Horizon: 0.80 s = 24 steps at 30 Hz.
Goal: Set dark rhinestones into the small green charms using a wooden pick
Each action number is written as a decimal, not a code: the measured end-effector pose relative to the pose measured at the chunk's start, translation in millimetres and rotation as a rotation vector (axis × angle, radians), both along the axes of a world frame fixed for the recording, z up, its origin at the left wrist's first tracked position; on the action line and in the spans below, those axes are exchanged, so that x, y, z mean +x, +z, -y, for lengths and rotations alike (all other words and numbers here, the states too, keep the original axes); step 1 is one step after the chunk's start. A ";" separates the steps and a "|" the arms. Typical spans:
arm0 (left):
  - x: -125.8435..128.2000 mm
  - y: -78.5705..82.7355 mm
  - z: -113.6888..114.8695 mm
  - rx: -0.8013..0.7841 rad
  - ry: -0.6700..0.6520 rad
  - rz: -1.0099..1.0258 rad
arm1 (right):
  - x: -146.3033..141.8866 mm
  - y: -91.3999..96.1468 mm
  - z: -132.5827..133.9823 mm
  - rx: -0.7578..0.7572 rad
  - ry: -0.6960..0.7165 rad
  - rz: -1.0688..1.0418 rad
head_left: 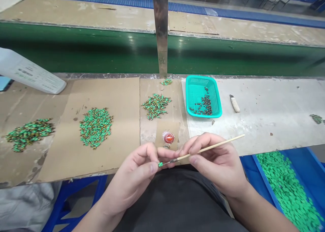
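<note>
- The left hand (132,181) is keeping its grip closed, with thumb and forefinger pinching a small green piece (160,164) at the fingertips.
- The right hand (215,164) is keeping its grip closed around a thin wooden-handled pick (208,149), and the pick's metal tip is touching the green piece between the two grips.
- A teal plastic basket (203,96) is sitting on the surface (266,127) ahead of the right grip, and it is holding a scattered heap of small dark parts (205,105).
- A blue tray (269,177) is standing below and to the right of the right grip, and it is holding a deep spread of loose flat green pieces (286,188).
- Green-and-gold parts are lying in heaps on cardboard sheets (114,89) ahead of and to the left of the left grip: one (95,127) lies nearer, another (29,134) farther left.
- Two smaller heaps (156,106) are lying straight ahead of the grips.
- A round red object (169,138) is resting on the cardboard just beyond the grips.
- A utility knife (235,103) is lying on the surface to the right of the basket.
</note>
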<state>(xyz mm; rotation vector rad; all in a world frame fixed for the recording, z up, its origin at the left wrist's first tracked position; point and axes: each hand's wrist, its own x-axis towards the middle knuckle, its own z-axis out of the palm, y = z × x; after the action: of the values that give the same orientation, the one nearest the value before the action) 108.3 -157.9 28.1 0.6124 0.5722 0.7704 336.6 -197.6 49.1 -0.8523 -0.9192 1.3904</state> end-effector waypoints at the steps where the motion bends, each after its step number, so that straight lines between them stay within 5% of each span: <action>1: 0.1 0.0 -0.2 0.001 0.000 -0.002 | -0.1 0.0 0.2 -0.001 -0.003 0.008; 24: -5.9 -4.9 2.4 0.076 -0.012 -0.096 | 1.7 5.8 1.2 0.089 -0.004 0.234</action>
<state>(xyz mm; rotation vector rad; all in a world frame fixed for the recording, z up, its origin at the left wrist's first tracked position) 102.5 -160.4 23.2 0.7252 0.6291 0.7567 338.3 -198.8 54.9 -0.9611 -1.1488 1.2540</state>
